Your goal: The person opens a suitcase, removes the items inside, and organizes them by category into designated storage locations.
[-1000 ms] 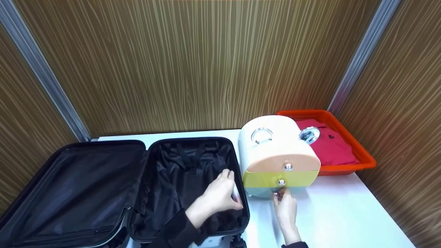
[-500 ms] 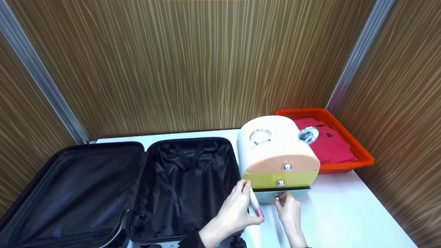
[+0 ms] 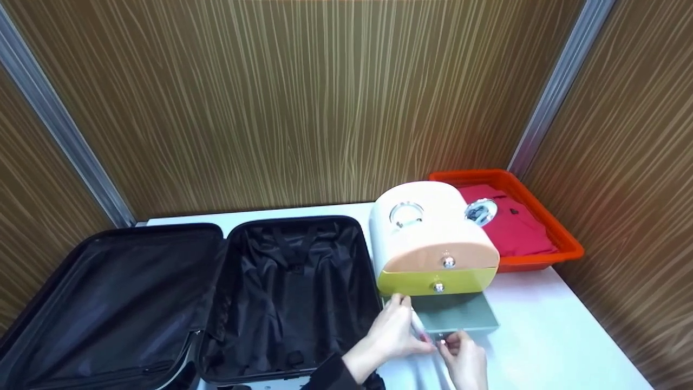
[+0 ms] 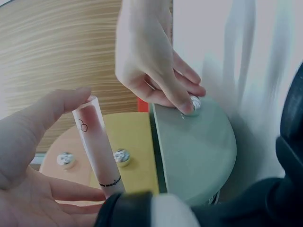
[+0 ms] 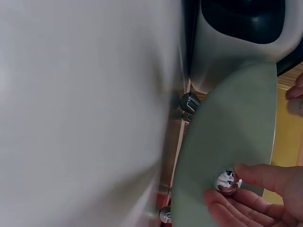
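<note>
My left hand (image 3: 391,329) holds a slim whitish-pink tube (image 4: 97,146) lengthwise between thumb and fingers, over the left side of the pulled-out drawer. My right hand (image 3: 469,359) pinches the silver knob (image 5: 227,181) of the pale green bottom drawer (image 5: 232,123). That drawer juts out of a small rounded cabinet (image 3: 427,230). In the head view, what shows of its inside is plain green; my left hand hides its left part. Above it, the yellow drawer (image 3: 465,280) and the peach top drawer (image 3: 411,260) are closed.
A black suitcase (image 3: 295,287) lies open left of the cabinet, its other half (image 3: 124,298) further left. Behind the cabinet at right stands an orange basket (image 3: 568,246) holding a folded red garment (image 3: 520,227). Wood-patterned panels (image 3: 292,108) enclose the table.
The green drawer has slid out toward me as my right hand drew its knob back. My left hand has moved right with the tube, from over the suitcase to the drawer.
</note>
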